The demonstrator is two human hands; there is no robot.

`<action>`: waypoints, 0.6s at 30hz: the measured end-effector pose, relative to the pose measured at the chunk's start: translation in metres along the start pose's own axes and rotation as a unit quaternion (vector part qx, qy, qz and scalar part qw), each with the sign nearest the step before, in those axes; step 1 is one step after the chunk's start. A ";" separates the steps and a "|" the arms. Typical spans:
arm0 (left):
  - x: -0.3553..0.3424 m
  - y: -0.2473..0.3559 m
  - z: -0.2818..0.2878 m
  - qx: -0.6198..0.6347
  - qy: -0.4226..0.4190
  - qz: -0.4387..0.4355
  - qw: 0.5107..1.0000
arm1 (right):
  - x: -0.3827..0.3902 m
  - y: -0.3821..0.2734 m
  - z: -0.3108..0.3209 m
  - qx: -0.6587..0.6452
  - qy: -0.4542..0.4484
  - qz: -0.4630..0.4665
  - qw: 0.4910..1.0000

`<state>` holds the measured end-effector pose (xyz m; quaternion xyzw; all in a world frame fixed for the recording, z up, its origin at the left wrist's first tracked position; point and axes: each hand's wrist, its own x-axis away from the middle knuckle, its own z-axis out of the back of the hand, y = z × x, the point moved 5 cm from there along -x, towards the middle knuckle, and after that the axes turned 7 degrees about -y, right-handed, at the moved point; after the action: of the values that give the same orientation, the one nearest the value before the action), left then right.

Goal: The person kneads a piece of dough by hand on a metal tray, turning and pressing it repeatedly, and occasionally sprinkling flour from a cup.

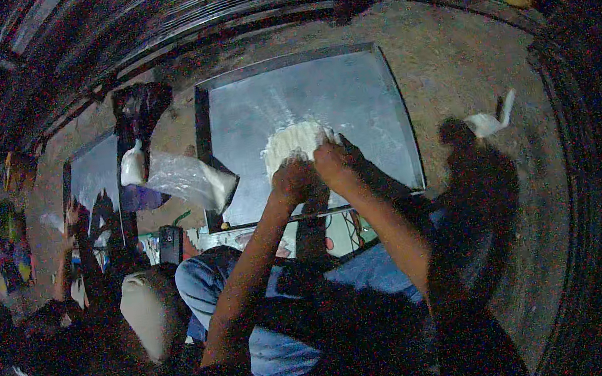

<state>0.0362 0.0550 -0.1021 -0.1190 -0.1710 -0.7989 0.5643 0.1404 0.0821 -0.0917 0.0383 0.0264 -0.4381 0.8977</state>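
Observation:
My left hand and my right hand are side by side on the near edge of a flattened, cream-coloured, dough-like mass, their fingers curled into it. The mass lies on a shallow metal tray, with white powder smeared around it. Some of the fingertips are hidden by the hands and powder. A clear plastic bag with white contents overlaps the tray's left side, beside a small white bag.
A co-worker's hand is at a second metal tray on the left. A dark bag lies between the trays, a phone-like object nearer me. A crumpled white item lies on the floor at right.

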 end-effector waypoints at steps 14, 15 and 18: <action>-0.037 0.019 0.038 0.010 -0.029 -0.042 0.999 | 0.018 0.019 -0.082 -0.162 -0.122 -0.135 0.970; -0.032 0.013 0.028 0.005 -0.007 -0.053 0.999 | 0.010 0.011 -0.072 -0.176 -0.124 -0.137 0.967; -0.022 0.032 0.027 -0.058 0.049 -0.069 0.995 | 0.021 0.003 -0.058 -0.056 -0.197 0.040 0.978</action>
<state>0.0733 0.0749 -0.0815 -0.1003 -0.1047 -0.8492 0.5078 0.1549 0.0727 -0.1514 -0.0976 -0.1281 -0.3985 0.9029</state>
